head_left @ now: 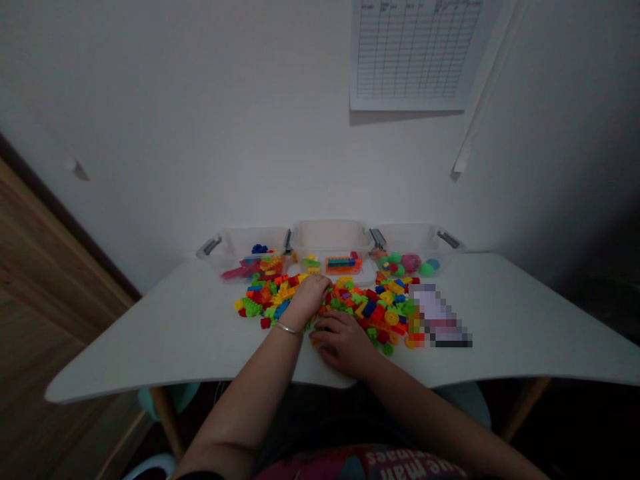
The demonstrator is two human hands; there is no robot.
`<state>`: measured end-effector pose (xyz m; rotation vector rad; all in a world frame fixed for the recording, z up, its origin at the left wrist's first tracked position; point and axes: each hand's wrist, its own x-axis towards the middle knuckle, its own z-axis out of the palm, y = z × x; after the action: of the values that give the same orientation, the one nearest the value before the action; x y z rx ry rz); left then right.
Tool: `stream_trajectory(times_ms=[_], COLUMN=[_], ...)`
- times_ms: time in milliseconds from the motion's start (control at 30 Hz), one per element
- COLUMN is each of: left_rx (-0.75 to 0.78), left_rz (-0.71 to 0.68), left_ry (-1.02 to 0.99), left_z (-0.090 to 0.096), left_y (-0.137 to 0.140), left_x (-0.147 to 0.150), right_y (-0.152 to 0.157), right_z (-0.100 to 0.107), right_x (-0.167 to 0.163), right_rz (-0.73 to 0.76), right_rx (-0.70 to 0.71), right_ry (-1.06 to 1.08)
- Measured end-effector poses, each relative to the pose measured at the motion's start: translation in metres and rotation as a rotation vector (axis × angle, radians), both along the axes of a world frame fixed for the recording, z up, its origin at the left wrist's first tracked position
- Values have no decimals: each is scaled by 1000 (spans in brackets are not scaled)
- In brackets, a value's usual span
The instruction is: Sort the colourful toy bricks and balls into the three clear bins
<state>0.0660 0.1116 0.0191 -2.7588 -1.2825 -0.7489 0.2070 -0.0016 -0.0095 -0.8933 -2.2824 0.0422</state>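
Head view: plastic bricks (pixel 370 309) are lying beneath and to both sides of my fingers. My left hand (pixel 311 297) is resting deeper in, my right hand (pixel 346 343) nearer me, its fingers slightly parted — whether either is clamping anything, I cannot tell. Bricks are probably handling light, stiff, slick — opposite side walls are offering purchase.

My white table (pixel 165 340) bears heaped coloured bricks (pixel 350 300), three clear bins (pixel 331 235) behind them, and a pixelated flat object (pixel 440 315).
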Motion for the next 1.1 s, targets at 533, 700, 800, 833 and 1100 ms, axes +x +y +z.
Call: stream_trajectory(times_ms=[533,700,800,833,1100], left_rx=[111,267,279,272,276], left_rz=[312,523,617,649,782], left_ry=[-1127,-879,-592,-516,-177], left_z=[35,45,49,50,52], left_y=[26,35,31,29,15], left_x=[-51,-82,-90,-90,-72], right_y=[0,1,2,2,1], right_z=[-1,-3,-4,-4,-2], right_x=[4,6,6,6,5], right_rz=[-27,-16,10,13,10], right_rx=[-83,-42,-5,-1,-27], right_ry=[26,29,19,18,8])
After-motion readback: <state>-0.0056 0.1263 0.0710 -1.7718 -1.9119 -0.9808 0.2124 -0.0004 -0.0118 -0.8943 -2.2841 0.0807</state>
